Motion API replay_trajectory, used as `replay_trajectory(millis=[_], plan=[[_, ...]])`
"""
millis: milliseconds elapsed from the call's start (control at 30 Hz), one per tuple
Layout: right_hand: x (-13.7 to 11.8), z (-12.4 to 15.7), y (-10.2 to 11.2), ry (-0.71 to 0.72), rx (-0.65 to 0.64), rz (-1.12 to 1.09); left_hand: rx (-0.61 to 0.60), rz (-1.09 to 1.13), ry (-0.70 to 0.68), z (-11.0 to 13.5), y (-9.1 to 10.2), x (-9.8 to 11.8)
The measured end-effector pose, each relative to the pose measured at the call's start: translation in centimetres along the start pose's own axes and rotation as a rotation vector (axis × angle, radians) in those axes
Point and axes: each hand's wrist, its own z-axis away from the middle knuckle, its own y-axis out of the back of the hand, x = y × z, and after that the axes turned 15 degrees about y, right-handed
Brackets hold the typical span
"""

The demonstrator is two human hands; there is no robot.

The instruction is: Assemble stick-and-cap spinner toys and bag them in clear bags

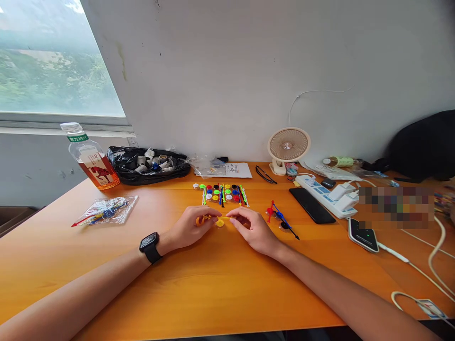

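Observation:
My left hand (190, 228), with a black watch on its wrist, pinches a thin yellow plastic arrow (226, 217). The fingertips of my right hand (253, 231) are closed on the other end of it. Just under the arrow, between both hands, is a yellow disc (220, 223) with a clear base. Behind my hands lie rows of small coloured discs (215, 198) and plastic arrows (222, 194). To the right of my right hand rest a red arrow (271, 211), a blue arrow (279, 216) and a black disc (284, 226). My fingers partly hide the yellow arrow.
At left stand a drink bottle (95, 163) and a clear bag of coloured arrows (106, 211). A black plastic bag (124, 173) with grey fittings lies by the wall. A small fan (289, 144), a black phone (312, 205), a power strip (320, 195) and cables occupy the right.

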Motion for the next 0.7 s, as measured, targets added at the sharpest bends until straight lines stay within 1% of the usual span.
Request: replay_trajectory(millis=[67,233,300,433,600,700], plan=[[0.14,-0.11,0.13,-0.015,0.008,0.024,-0.005,-0.026,-0.007,-0.08,-0.02,-0.12],[0.69,-0.09,0.38,-0.133,-0.008,0.0,-0.063,-0.064,-0.008,0.01,-0.16,-0.26],[0.83,-0.03,0.41,-0.152,-0.019,0.0,-0.075,-0.075,-0.002,0.09,-0.23,-0.32],[0.88,0.07,0.36,-0.137,-0.033,0.02,-0.058,-0.112,-0.013,0.14,-0.24,-0.48],[0.83,0.09,0.32,-0.138,-0.047,0.024,-0.039,-0.174,-0.062,0.06,-0.29,-0.69],[0.73,0.06,0.37,-0.108,-0.052,0.082,-0.02,-0.209,-0.079,0.03,-0.51,-0.83]])
